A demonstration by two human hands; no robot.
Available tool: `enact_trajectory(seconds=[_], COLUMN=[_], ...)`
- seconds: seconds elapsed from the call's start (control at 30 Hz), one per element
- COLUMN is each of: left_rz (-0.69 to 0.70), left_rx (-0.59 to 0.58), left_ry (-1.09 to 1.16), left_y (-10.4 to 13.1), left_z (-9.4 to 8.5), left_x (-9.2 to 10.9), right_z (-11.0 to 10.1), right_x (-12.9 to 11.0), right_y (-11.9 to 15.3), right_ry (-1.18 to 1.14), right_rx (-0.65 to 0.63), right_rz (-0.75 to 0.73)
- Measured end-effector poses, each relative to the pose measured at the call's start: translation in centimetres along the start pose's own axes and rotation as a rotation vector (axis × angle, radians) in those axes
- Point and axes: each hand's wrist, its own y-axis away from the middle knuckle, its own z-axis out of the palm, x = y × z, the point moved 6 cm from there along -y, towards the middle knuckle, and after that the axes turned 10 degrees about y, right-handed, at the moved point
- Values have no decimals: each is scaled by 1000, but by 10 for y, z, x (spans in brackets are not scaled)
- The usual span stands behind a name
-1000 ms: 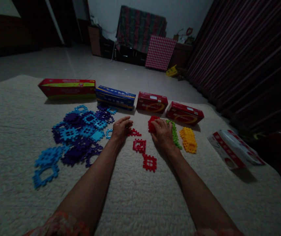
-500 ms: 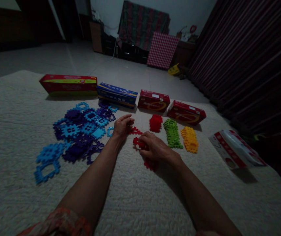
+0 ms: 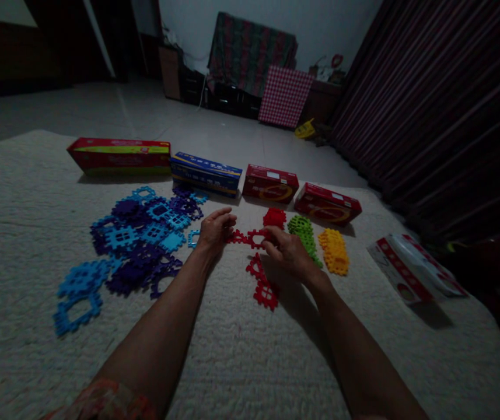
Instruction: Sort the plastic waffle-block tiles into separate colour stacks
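Note:
Light blue and purple toothed plastic building pieces (image 3: 121, 236) lie in a loose heap on the left. At its right side my left hand (image 3: 213, 232) rests with fingers stretched out, beside a red toothed piece (image 3: 237, 237); whether its thumb touches that piece is hidden. My right hand (image 3: 288, 251) pinches a red window-shaped building piece (image 3: 257, 246) by its right side, level with the first piece and right up against it. Below are a red triangular-looking piece (image 3: 256, 266) and a red four-pane piece (image 3: 266, 296), partly in shadow.
Behind my right hand stand a red stack (image 3: 275, 217), a green stack (image 3: 302, 232) and a yellow stack (image 3: 334, 252). A long red box (image 3: 121, 157), a blue box (image 3: 206, 175) and two dark red boxes (image 3: 271, 184) line the mat's far side. A white-red box (image 3: 411, 268) lies right.
My right hand has moved up and a little right, bringing the red window-shaped piece beside the other red piece. The two lower red pieces are now uncovered. My left hand has stayed nearly still.

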Motion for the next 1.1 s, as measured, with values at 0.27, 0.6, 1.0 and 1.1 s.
enact_trajectory(seconds=[0.27, 0.6, 1.0, 1.1], left_rz=[-9, -6, -15, -14], left_rx=[5, 1, 17, 18], left_ry=[3, 11, -2, -3], left_y=[1, 1, 1, 1], left_z=[0, 1, 1, 2], left_x=[1, 0, 0, 0], right_z=[-4, -27, -6, -3], right_x=[25, 39, 50, 51], right_y=[7, -41, -110, -111], right_ry=[280, 408, 455, 473], right_rx=[-167, 112, -189, -224], right_rz=[270, 202, 460, 501])
